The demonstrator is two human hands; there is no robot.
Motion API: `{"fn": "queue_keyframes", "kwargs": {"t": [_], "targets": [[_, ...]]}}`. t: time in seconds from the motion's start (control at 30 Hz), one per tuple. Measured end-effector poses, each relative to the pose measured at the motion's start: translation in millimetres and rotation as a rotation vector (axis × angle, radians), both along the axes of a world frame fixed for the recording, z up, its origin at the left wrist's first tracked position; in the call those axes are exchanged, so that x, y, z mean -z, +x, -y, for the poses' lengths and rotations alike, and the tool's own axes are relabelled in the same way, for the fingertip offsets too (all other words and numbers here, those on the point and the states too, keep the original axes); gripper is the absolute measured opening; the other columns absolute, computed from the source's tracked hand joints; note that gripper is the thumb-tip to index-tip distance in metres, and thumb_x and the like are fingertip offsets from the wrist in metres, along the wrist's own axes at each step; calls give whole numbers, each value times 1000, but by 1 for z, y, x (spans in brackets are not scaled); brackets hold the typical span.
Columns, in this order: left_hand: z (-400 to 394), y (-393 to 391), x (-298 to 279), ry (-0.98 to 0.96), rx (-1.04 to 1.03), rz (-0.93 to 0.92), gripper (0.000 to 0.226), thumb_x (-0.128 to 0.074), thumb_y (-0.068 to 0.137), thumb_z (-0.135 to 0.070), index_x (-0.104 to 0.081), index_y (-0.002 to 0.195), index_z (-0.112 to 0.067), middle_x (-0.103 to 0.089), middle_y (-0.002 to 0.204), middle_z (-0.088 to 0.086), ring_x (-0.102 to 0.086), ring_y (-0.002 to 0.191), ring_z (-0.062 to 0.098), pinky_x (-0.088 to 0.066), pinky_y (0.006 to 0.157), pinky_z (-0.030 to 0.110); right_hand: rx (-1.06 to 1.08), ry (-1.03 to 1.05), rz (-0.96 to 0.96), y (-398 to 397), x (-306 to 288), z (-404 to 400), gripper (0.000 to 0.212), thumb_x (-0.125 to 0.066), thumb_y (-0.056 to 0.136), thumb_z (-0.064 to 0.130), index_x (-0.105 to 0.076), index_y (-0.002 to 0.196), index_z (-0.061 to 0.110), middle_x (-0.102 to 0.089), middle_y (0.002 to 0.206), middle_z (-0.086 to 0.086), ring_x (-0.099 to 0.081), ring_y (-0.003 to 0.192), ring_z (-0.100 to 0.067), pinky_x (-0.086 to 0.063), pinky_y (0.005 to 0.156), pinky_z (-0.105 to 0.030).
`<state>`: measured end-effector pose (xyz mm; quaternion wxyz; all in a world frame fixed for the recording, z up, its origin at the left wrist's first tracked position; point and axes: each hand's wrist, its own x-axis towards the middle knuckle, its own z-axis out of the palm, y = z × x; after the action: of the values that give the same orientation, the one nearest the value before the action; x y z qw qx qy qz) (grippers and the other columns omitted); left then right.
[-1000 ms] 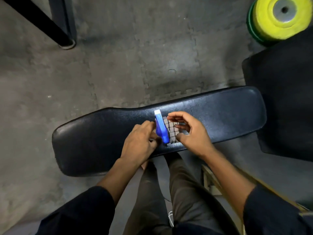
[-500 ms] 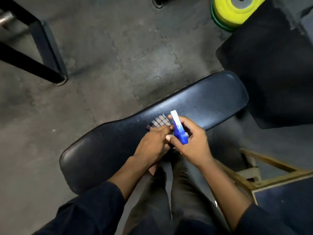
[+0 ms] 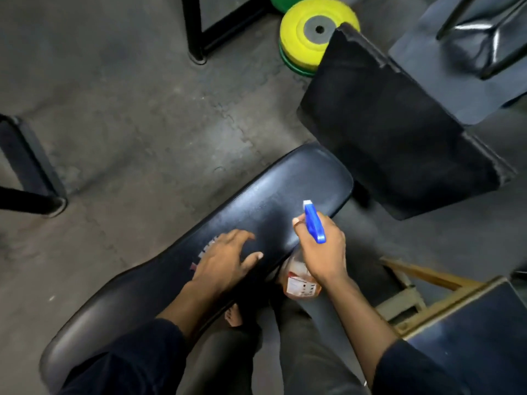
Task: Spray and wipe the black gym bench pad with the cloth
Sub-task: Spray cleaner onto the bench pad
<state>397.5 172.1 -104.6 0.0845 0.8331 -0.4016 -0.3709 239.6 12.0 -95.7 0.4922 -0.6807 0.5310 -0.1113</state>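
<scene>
**Spraying the far end of the bench pad**

The black bench pad [image 3: 285, 192] runs slantwise across the floor [image 3: 128, 124], its far end close beside a second dark pad [image 3: 385, 132] and a stack of yellow and green weight plates [image 3: 308, 38] beyond. A wooden frame [image 3: 422, 283] sits near the person's right side.

The right hand [image 3: 322, 249] is wrapped closed around the neck of a spray bottle [image 3: 302, 283], held just over the pad's near edge, the blue nozzle [image 3: 313, 220] pointing up the pad towards its far end. Whether a finger is on the trigger cannot be made out.

The left hand [image 3: 225, 260] lies flat with fingers spread, pressing the checked cloth [image 3: 206, 249] onto the middle of the pad; only a sliver of cloth shows at its edge.

For a good spray, I would keep the nozzle aimed at the pad's surface rather than past its end, mist lightly and evenly, and hold the cloth clear of the jet. Then the left hand should follow promptly, wiping along the pad's length before the liquid runs off the curved edges.
</scene>
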Motion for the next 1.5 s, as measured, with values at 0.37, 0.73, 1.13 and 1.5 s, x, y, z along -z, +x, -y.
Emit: {"fn": "queue_keyframes", "kwargs": {"t": [0.37, 0.73, 1.13, 1.5], "targets": [[38, 10, 127, 92, 86, 244, 70, -49, 105, -57, -36, 165, -23, -20, 180, -2, -21, 166, 22, -27, 132, 49, 23, -59, -181, -6, 117, 46, 24, -74, 96, 28, -67, 79, 12, -64, 80, -2, -65, 80, -24, -50, 84, -37], [14, -9, 221, -83, 92, 547, 74, -36, 106, -56, -19, 171, -24, 0, 182, -1, -4, 169, 23, -12, 134, 53, 74, -342, -264, -2, 185, 48, 34, -64, 93, 23, -55, 63, 9, -61, 63, -19, -63, 68, -42, -46, 67, -43], [13, -9, 227, -119, 85, 572, 74, -38, 106, -56, -22, 170, -23, 0, 182, -1, -5, 169, 24, -14, 134, 54, 63, -291, -167, -11, 185, -13, 28, -70, 89, 22, -58, 68, 9, -55, 69, -1, -53, 63, -20, -33, 67, -20], [13, -7, 229, -183, 55, 548, 73, -39, 106, -57, -24, 169, -24, -6, 182, -1, -6, 169, 22, -10, 135, 50, -41, -385, -270, 14, 201, -64, 31, -60, 90, 26, -52, 60, 21, -59, 58, -6, -61, 58, -34, -33, 63, -35]]}}
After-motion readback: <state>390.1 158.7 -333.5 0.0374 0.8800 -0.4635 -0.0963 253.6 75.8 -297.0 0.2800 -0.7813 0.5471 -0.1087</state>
